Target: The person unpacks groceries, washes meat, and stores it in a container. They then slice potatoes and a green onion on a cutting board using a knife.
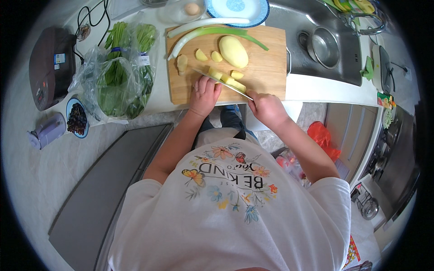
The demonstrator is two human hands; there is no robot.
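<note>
My right hand (268, 107) is closed around the handle of a kitchen knife (234, 88), whose blade points up and left over a wooden cutting board (274, 84). Pale yellow cut pieces (229, 80) lie along the blade's far side. My left hand (205, 91) rests at the board's near edge with its fingertips beside the blade; whether it pins anything is hidden. Farther back lie a peeled potato (234, 51), small yellow chunks (201, 55), an unpeeled-looking knob (182, 64) at the left, and a leek or scallion in a white length (206, 23) and a green-tipped length (217, 31).
Bagged leafy greens (117, 81) lie left of the board, near a bowl of grapes (77, 117), a purple bottle (49, 130) and a dark appliance (51, 67). Behind are a blue-rimmed plate (261, 15) and an egg (192, 9). A sink (346, 71) holding a metal bowl (323, 47) is at the right.
</note>
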